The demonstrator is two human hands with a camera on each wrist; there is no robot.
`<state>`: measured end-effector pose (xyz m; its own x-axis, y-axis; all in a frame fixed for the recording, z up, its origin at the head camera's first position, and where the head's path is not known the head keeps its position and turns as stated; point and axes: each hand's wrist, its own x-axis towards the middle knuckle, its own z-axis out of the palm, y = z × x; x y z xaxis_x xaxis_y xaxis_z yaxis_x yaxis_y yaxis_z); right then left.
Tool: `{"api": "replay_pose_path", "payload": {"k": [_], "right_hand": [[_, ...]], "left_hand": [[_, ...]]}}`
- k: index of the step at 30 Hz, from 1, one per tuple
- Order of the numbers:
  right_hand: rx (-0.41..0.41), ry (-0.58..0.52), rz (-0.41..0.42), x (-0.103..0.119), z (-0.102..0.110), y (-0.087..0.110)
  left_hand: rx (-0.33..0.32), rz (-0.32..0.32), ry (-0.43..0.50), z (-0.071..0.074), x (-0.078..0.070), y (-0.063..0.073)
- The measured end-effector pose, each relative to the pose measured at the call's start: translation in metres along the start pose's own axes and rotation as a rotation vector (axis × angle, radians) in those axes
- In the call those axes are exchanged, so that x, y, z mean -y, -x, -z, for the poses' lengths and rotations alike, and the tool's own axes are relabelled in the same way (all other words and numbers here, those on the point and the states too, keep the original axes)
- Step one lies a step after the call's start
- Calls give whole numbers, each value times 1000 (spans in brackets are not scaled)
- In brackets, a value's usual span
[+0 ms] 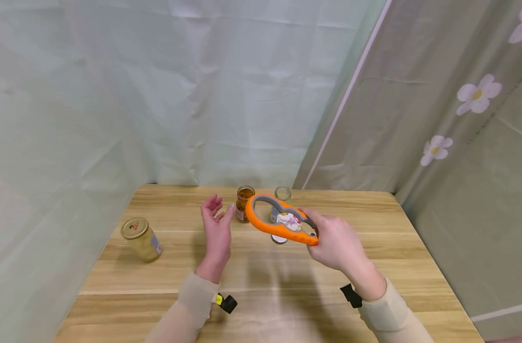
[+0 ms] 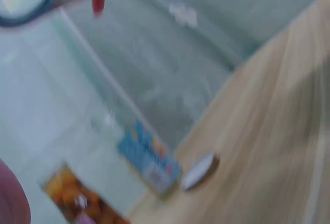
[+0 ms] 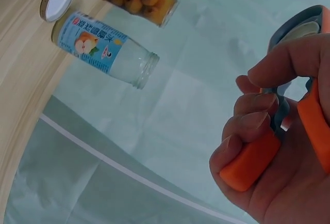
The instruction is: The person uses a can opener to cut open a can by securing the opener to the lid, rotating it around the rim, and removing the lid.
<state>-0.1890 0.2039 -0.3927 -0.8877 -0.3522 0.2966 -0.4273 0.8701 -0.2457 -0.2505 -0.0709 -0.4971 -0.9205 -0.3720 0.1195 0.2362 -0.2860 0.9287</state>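
**Orange opener gripped in the right hand, left hand free beside it**

The jar opener [image 1: 286, 234] is up in the air over the worktop [image 1: 394, 257], reaching out from the right hand [image 1: 338, 240] towards the left. The right fingers and thumb are curled around its handle end, and its large loop points to the person's left. A pale printed disc [image 1: 288, 220] – it looks like a lid – shows within the opener's outline, nearer the handle than the big loop; how firmly it sits there is hard to tell.

The left hand [image 1: 217, 231] holds nothing. Its fingers are relaxed and slightly bent, the thumb spread away from them – near the loop end of the opener but apart from it.

Beyond the hands, towards the far edge, two uncovered jars stand upright. The jar of round brown fruit [image 1: 242, 204] is just past the left thumb, partly behind the loop. The clear jar with a blue label [image 3: 100, 46] is to its right, mostly hidden by the opener in the head view. A loose lid [image 1: 280, 240] lies just beside that clear jar, its white face showing. Well to the left of both hands stands a gold-lidded jar [image 1: 143, 242] with pale contents.
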Motion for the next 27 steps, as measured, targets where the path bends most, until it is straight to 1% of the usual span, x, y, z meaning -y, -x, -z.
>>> {"api": "replay_pose_path", "payload": {"k": [2, 3, 5, 7, 9, 10, 11, 13, 14, 16, 20, 23, 25, 27], "right_hand": [[2, -1, 12, 0, -1, 0], [4, -3, 17, 1, -1, 0], [6, -11, 25, 1, -2, -1], [10, -15, 34, 2, -3, -1], [13, -20, 39, 3, -4, -2], [12, -21, 43, 2, -4, -2], [9, -21, 47, 2, -5, -2], [1, -23, 55, 2, -6, -2], [-4, -22, 60, 1, -6, -2], [-13, -20, 70, 1, -7, -2], [-17, -18, 81, 0, -9, -2], [-10, -15, 98, 1, -10, -2], [-5, -5, 111, 1, -10, -2], [-2, 5, 120, 1, -10, -3]], "left_hand": [[47, 15, 106, -7, -9, 12], [83, 37, 155, -11, -14, 19], [188, 104, 243, -16, -20, 33], [304, 200, 319, -19, -24, 45], [416, 301, 355, -22, -27, 55], [468, 341, 363, -23, -27, 59], [512, 375, 361, -24, -27, 62], [571, 430, 359, -26, -27, 69], [595, 448, 364, -27, -27, 72], [631, 483, 404, -27, -27, 77], [696, 588, 542, -28, -28, 83], [701, 659, 617, -27, -29, 83], [694, 687, 650, -27, -29, 83], [703, 707, 683, -27, -30, 83]]}}
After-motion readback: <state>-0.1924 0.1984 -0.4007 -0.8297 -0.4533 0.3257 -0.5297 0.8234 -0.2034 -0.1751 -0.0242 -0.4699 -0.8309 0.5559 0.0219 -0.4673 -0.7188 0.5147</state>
